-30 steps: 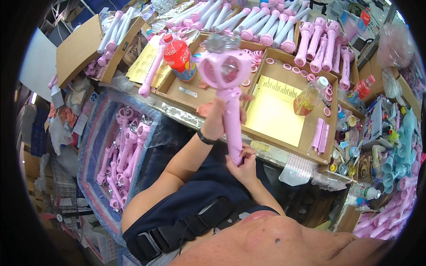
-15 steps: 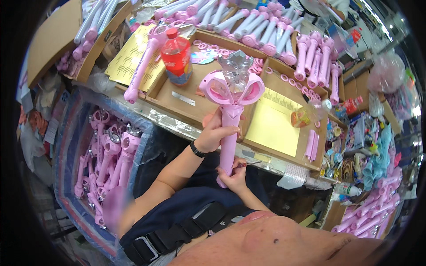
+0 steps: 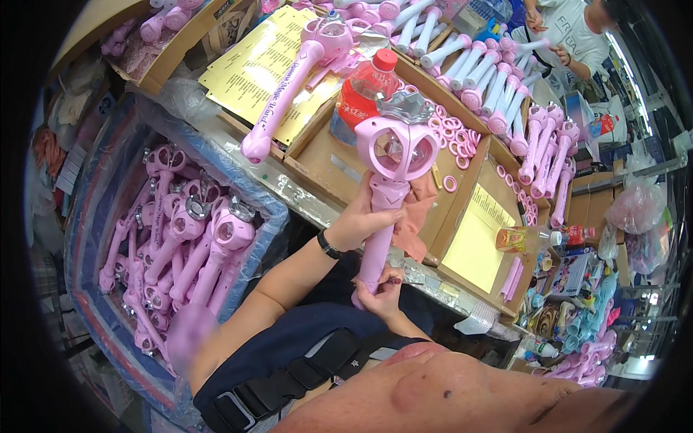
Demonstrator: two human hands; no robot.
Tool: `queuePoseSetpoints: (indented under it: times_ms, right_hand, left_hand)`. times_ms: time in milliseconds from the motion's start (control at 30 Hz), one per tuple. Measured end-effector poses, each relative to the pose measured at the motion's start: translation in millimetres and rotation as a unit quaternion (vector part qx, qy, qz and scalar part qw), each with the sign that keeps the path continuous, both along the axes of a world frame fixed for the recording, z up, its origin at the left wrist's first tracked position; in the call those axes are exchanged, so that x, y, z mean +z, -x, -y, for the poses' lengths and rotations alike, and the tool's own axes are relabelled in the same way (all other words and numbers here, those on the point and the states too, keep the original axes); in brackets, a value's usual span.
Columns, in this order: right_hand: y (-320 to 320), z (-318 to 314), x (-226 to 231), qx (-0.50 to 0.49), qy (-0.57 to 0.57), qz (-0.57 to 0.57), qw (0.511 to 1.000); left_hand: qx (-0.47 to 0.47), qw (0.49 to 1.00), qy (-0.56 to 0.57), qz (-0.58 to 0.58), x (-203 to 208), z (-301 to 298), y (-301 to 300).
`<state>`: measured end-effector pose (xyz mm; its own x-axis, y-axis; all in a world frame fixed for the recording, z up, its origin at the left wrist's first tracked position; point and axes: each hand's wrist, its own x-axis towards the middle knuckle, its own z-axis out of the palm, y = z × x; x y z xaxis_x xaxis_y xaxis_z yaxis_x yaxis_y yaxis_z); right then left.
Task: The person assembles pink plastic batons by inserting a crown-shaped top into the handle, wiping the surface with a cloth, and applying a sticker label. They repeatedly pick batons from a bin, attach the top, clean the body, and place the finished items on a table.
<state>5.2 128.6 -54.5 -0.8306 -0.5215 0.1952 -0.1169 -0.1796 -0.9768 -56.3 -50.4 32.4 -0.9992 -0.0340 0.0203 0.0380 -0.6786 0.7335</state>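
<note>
A pink toy wand [image 3: 375, 254] stands nearly upright in front of me, with a silver crown on its openwork head. My left hand [image 3: 359, 221], with a black band at its wrist, is closed around the handle below the head. Closed at the lower end of the handle is my right hand [image 3: 382, 299]. A thin dark-red tool [image 3: 395, 281], perhaps a small screwdriver, sticks out from the right fingers. Behind the wand, an orange-pink cloth [image 3: 419, 227] lies in a cardboard tray [image 3: 328, 169].
On the left, a plastic-lined blue container [image 3: 271, 206] holds several wands. Another wand [image 3: 289, 90] lies on yellow sheets [image 3: 238, 79] beside a red-labelled bottle [image 3: 354, 101]. Pink rings [image 3: 455, 137] fill part of the tray. A co-worker [image 3: 567, 36] is across the table.
My view has shifted left, so the table things appear farther right. The held wand has turned, its crown now tilting right. Both hands keep their hold. The co-worker shows more.
</note>
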Motion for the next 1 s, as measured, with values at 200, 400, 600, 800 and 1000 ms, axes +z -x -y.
queuePoseSetpoints:
  times_ms: [200, 400, 600, 800, 1000]
  right_hand:
    - [-5, -13, 8, 0.07, 0.075, 0.085, 0.991]
    - [-8, -42, 23, 0.127, 0.116, 0.196, 0.965]
    - [-2, -78, 44, 0.054, -0.094, 0.142, 0.984]
    - [75, -142, 88, -0.288, -0.408, -0.218, 0.839]
    - [110, -175, 82, -0.242, -0.543, -0.241, 0.767]
  left_hand:
    - [-0.006, 1.0, -0.002, -0.015, -6, -7, -7]
    - [0.055, 0.994, -0.068, -0.069, 1, -22, 8]
    - [0.013, 0.987, -0.122, -0.106, 25, -54, 9]
    - [0.073, 0.995, -0.019, -0.07, 37, -68, 2]
    - [0.122, 0.992, -0.019, -0.026, 27, -59, -2]
